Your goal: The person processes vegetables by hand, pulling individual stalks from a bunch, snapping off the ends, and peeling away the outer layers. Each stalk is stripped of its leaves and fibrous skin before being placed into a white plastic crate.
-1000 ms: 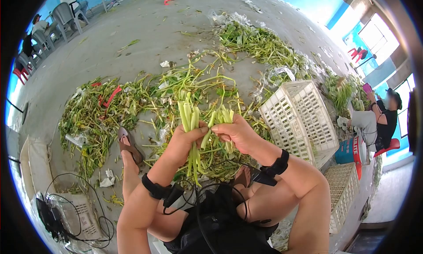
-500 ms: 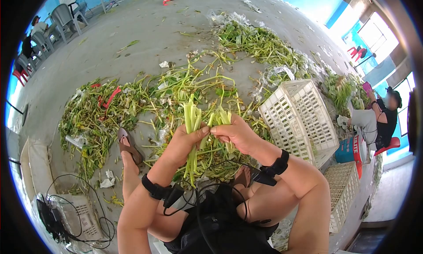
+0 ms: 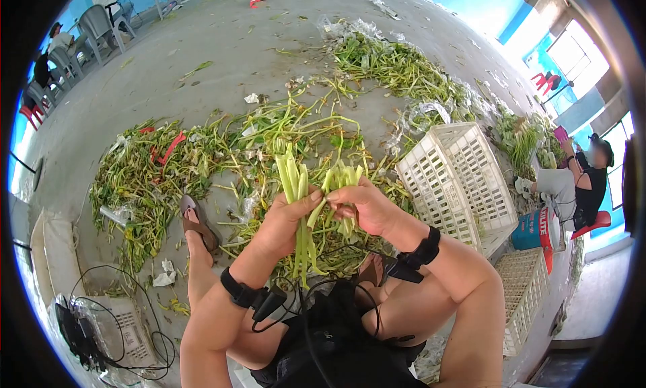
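My left hand (image 3: 286, 216) is closed around a bunch of pale green stalks (image 3: 291, 174) that look like celery. Their cut tops rise above the thumb, and the lower ends hang past the palm. Close beside it, my right hand (image 3: 363, 203) grips a second, shorter bunch of stalks (image 3: 348, 177). Both thumbs and fingertips nearly meet, with one stalk slanting between the hands. Below and beyond them lies a heap of stalk and leaf scraps (image 3: 155, 179), with a red strip (image 3: 176, 144) on it.
A white plastic crate (image 3: 457, 186) lies tilted at the right, with another crate (image 3: 521, 290) and a blue bucket (image 3: 531, 230) nearby. A seated person (image 3: 589, 193) is at far right. More greens (image 3: 397, 68) lie farther off. Cables (image 3: 145, 341) rest at lower left.
The stalks in my right hand have fanned out wider and sit slightly higher. The left bunch has shifted a little, its lower ends now farther right. Both hands keep their grip.
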A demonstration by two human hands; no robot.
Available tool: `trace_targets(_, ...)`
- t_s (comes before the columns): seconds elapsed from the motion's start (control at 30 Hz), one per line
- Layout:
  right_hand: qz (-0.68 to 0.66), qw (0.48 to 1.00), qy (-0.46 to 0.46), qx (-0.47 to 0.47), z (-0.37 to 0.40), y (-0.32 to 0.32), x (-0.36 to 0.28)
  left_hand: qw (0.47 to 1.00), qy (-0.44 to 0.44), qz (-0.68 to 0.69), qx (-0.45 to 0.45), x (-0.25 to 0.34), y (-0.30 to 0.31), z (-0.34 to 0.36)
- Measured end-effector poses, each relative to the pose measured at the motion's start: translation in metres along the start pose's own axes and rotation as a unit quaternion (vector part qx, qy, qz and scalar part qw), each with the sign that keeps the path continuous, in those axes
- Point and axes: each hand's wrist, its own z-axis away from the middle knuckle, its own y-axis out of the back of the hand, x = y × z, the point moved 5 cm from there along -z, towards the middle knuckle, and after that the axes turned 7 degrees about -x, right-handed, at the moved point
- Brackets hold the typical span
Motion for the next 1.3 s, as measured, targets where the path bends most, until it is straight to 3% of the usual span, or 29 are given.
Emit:
trace_targets(0.4,-0.029,0.999,0.007,0.039,-0.004,0.006,0.004,0.999,-0.019,-0.016,0.029,0.001,0.000,-0.003)
trace_targets(0.6,-0.018,0.998,0.034,0.051,0.000,0.001,-0.010,0.992,-0.026,-0.025,0.118,0.005,0.021,-0.008)
trace_targets(0.7,0.012,0.993,0.071,0.091,0.005,-0.001,-0.023,0.995,-0.042,-0.048,0.081,0.011,0.024,-0.006)
trace_targets(0.83,0.058,0.993,0.074,0.068,-0.002,0.013,-0.011,0.995,-0.033,-0.087,0.045,0.006,0.017,-0.008)
trace_targets(1.3,0.108,0.987,0.067,0.100,-0.006,0.006,0.000,0.975,-0.019,-0.219,0.041,-0.003,0.007,-0.009)
